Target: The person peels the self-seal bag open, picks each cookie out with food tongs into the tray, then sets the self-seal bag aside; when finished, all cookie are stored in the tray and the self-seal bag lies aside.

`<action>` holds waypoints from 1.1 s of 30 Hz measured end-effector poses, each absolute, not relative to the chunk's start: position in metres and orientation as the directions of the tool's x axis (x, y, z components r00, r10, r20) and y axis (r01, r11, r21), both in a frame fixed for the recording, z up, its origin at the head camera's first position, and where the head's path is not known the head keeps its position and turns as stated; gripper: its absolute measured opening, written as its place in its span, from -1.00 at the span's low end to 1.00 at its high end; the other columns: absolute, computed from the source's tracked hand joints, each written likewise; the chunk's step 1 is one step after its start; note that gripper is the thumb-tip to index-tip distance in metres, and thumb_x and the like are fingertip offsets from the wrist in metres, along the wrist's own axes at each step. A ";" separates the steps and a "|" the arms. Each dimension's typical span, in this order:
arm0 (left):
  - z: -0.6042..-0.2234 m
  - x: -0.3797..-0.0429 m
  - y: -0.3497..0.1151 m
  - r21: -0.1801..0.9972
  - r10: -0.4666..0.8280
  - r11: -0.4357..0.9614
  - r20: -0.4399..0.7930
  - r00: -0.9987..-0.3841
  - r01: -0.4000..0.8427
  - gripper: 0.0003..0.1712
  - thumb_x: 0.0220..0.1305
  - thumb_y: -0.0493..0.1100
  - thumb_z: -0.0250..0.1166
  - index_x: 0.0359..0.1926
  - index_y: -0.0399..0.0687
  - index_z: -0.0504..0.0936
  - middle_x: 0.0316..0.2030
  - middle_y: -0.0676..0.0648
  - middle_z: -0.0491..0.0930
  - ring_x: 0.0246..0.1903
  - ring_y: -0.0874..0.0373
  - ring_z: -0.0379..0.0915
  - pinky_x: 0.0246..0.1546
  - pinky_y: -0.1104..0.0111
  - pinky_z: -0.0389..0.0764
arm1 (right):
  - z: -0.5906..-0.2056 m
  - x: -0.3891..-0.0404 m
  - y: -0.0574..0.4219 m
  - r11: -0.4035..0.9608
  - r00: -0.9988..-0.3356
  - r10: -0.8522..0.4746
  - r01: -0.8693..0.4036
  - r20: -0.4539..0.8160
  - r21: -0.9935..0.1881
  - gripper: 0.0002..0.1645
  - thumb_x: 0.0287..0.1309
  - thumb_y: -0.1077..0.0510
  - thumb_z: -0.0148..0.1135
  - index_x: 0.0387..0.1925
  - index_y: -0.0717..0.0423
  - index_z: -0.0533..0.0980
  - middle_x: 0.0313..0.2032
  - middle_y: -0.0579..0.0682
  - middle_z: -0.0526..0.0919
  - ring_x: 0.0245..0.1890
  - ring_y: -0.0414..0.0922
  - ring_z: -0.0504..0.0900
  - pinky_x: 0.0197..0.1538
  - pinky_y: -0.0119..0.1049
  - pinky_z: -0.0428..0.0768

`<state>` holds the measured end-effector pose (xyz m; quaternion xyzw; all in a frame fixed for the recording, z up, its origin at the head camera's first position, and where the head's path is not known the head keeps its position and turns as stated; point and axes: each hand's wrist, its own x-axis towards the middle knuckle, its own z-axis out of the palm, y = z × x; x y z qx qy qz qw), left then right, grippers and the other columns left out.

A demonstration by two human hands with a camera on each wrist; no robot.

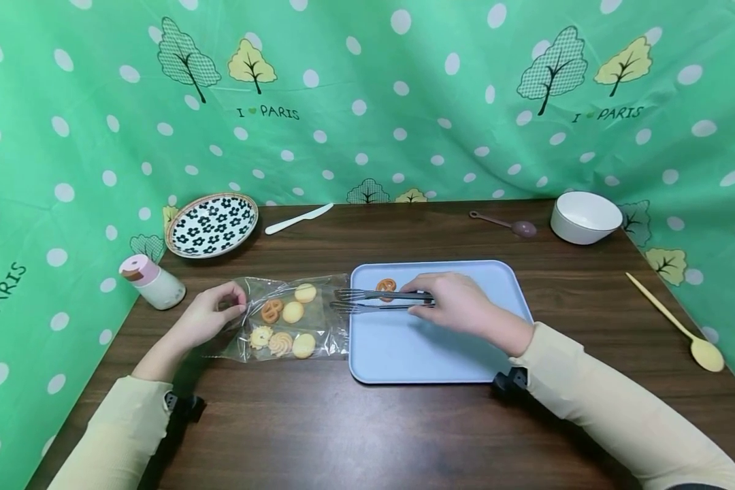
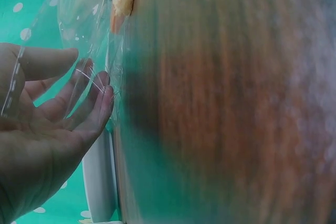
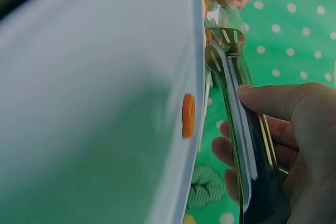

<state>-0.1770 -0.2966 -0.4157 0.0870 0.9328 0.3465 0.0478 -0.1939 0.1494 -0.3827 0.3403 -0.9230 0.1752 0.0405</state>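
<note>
My left hand (image 1: 211, 313) pinches the left end of a clear plastic bag (image 1: 324, 340). In the left wrist view, film stretches over its fingers. Inside the bag lie several cookies: a pretzel-shaped one (image 1: 272, 311), round pale ones (image 1: 292, 312) and a swirled one (image 1: 280, 344). With my right hand (image 1: 453, 299) I grip metal tongs (image 1: 373, 307) over the blue tray (image 1: 429, 357). Their slotted tips point left and overlap the right end of the bag, with a narrow gap between the arms. One pretzel cookie (image 3: 188, 115) sits on the tray, partly behind the tongs in the head view.
A pink-lidded jar (image 1: 156, 282) and a flower-patterned plate (image 1: 213, 228) stand at the left. At the back lie a white knife (image 1: 300, 219) and a small purple spoon (image 1: 517, 228). A white bowl (image 1: 586, 219) and a yellow spoon (image 1: 680, 327) occupy the right side.
</note>
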 end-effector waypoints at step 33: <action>-0.418 -0.179 -0.297 0.666 0.238 0.729 -0.028 -0.971 0.159 -0.87 0.25 -0.32 0.18 -0.35 0.01 0.47 -0.30 -0.04 0.55 -0.21 0.04 0.43 -0.16 0.19 0.38 | -0.389 -0.196 0.066 0.680 -0.721 -0.683 -0.687 0.117 -0.256 -0.53 0.07 -0.08 0.32 0.05 -0.12 0.56 -0.02 -0.19 0.63 -0.14 -0.19 0.64 -0.28 -0.18 0.57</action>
